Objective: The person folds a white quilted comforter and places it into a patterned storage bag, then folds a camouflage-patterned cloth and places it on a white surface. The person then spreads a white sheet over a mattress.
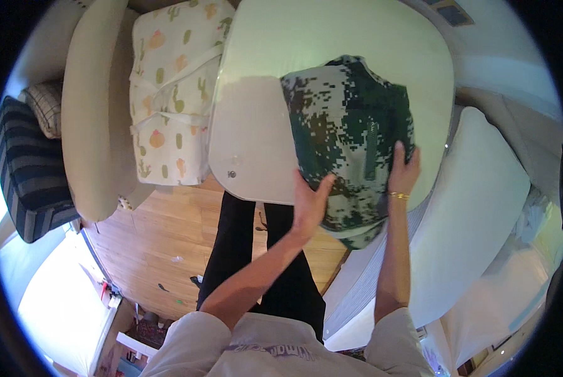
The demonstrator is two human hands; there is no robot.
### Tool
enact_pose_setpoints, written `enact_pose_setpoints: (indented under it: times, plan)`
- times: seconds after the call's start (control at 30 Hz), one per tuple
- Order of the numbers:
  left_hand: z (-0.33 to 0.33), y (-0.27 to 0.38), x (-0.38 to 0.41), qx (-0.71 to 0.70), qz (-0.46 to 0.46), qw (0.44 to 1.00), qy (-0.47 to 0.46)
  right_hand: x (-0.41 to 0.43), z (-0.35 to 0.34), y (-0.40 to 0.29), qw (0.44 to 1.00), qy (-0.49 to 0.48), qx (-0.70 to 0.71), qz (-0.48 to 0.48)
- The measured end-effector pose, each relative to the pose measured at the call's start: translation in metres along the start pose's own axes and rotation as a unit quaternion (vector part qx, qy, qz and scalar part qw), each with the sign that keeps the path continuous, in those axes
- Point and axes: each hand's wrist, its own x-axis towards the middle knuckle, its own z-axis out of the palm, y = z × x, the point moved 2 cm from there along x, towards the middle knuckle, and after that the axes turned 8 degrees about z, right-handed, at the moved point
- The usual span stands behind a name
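A digital-camouflage garment, folded into a compact shape, lies on a white table with rounded corners. Its lower end hangs past the table's front edge, and a dark green strip runs down its right half. My left hand holds the garment's lower left side, thumb on top; the other fingers are partly hidden. On the right side, my right hand grips the cloth with the thumb lying over it. A gold bracelet circles my right wrist.
A cactus-print fabric bundle lies left of the table, beside a beige cushioned backrest. A dark striped cushion is farther left. White padded bedding rises at the right. Small scraps lie on the wood floor.
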Motion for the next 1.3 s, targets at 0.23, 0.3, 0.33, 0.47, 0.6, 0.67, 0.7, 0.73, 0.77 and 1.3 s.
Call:
enact_pose_setpoints:
  times: [0.23, 0.3, 0.33, 0.47, 0.6, 0.67, 0.7, 0.73, 0.77, 1.3]
  plan:
    - [0.015, -0.001, -0.056, 0.175, 0.072, 0.955, -0.228, 0.028, -0.010, -0.071, 0.952, 0.067, -0.093, -0.284]
    - [0.001, 0.027, -0.056, 0.294, 0.224, 0.911, -0.182, 0.002, -0.011, -0.070, 0.962, 0.032, -0.121, -0.242]
    - [-0.002, 0.034, -0.049, 0.292, 0.273, 0.900, -0.171, -0.010, -0.015, -0.064, 0.963, 0.005, -0.118, -0.243]
    - [0.003, 0.057, -0.001, 0.454, 0.384, 0.783, -0.183, -0.048, -0.004, -0.026, 0.943, 0.004, -0.197, -0.267]
    - [0.016, 0.049, 0.055, 0.522, 0.409, 0.724, -0.191, -0.048, 0.023, -0.006, 0.927, 0.001, -0.261, -0.268]
    - [0.020, 0.038, 0.065, 0.543, 0.424, 0.705, -0.167, -0.039, 0.033, -0.010, 0.930, 0.009, -0.252, -0.269]
    - [0.022, 0.037, 0.067, 0.545, 0.417, 0.709, -0.162, -0.035, 0.034, -0.012, 0.929, 0.006, -0.251, -0.273]
    - [0.023, 0.037, 0.068, 0.547, 0.410, 0.713, -0.156, -0.030, 0.035, -0.014, 0.928, 0.002, -0.250, -0.277]
    - [0.023, 0.037, 0.068, 0.549, 0.403, 0.717, -0.150, -0.029, 0.035, -0.015, 0.927, -0.001, -0.248, -0.281]
    - [-0.113, -0.021, 0.008, 0.590, 0.227, 0.771, -0.076, -0.027, 0.039, -0.014, 0.933, 0.010, -0.205, -0.295]
